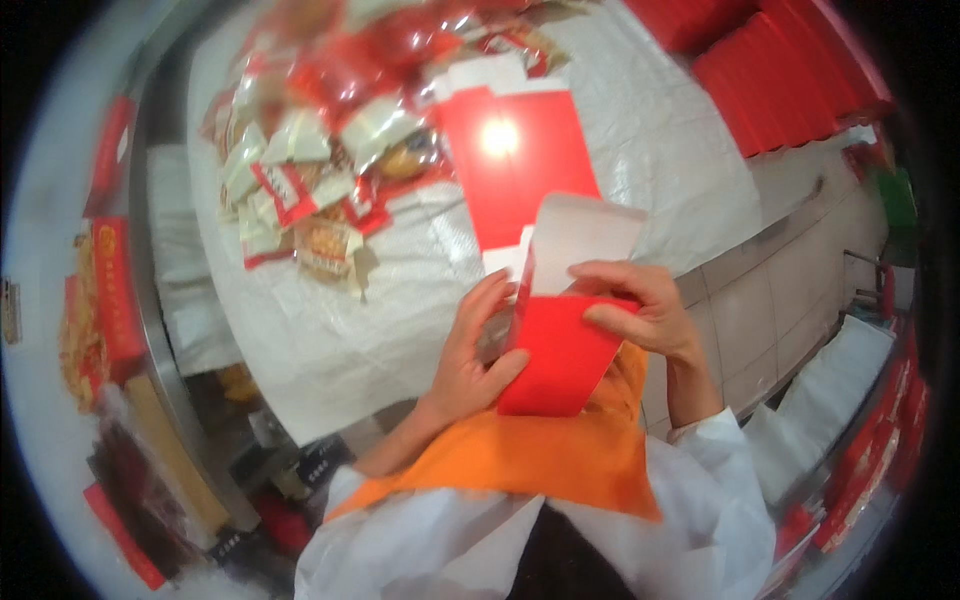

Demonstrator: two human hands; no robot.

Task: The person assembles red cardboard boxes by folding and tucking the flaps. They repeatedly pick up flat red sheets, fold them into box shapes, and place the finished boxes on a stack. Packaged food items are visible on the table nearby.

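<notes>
I hold a red carton [555,355] up in front of me, above the desk's [330,330] near edge, its white flap open on top. My left hand [470,355] grips its left side; my right hand [635,310] pinches the upper right edge. Squeezing too hard could crease it, I think

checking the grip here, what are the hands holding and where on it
Both hands hold one red carton: left hand on its left edge, right hand over its upper right edge, below the open flap.
</notes>
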